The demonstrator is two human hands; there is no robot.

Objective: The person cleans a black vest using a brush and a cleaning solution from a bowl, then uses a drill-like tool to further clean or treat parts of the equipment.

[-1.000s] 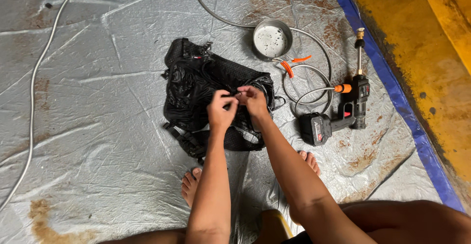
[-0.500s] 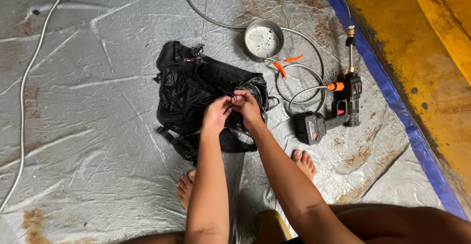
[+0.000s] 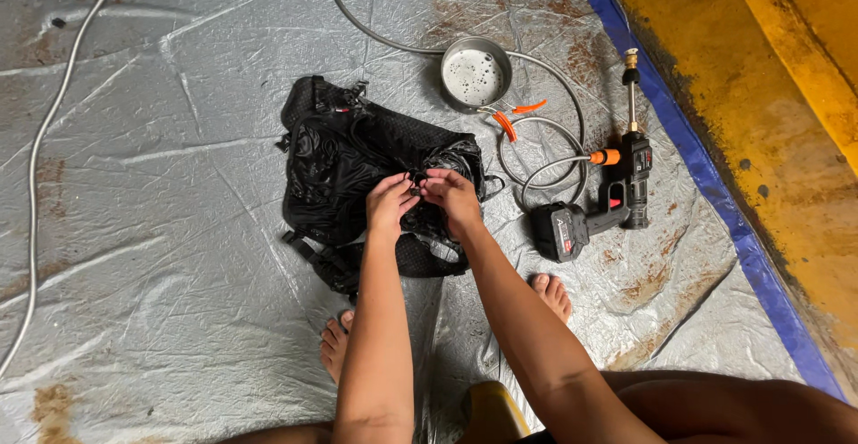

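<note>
A wet black backpack [image 3: 344,163] lies flat on a silver tarp [image 3: 161,256]. My left hand [image 3: 389,205] and my right hand [image 3: 451,196] meet over its right side, fingers pinching a small black part of the bag, likely a strap or zipper pull, between them. Both forearms reach forward from the bottom of the view. My bare feet [image 3: 338,344] rest on the tarp just below the bag.
A black cordless spray gun [image 3: 594,203] with a brass nozzle lies right of the bag, joined to a coiled grey hose [image 3: 536,154]. A small metal bowl [image 3: 476,72] sits beyond. A blue tarp edge [image 3: 706,176] and yellow floor run along the right. A white cord [image 3: 40,158] crosses the left.
Both hands stay pinched together on the same spot of the backpack, with only small finger shifts. The view has drifted slightly.
</note>
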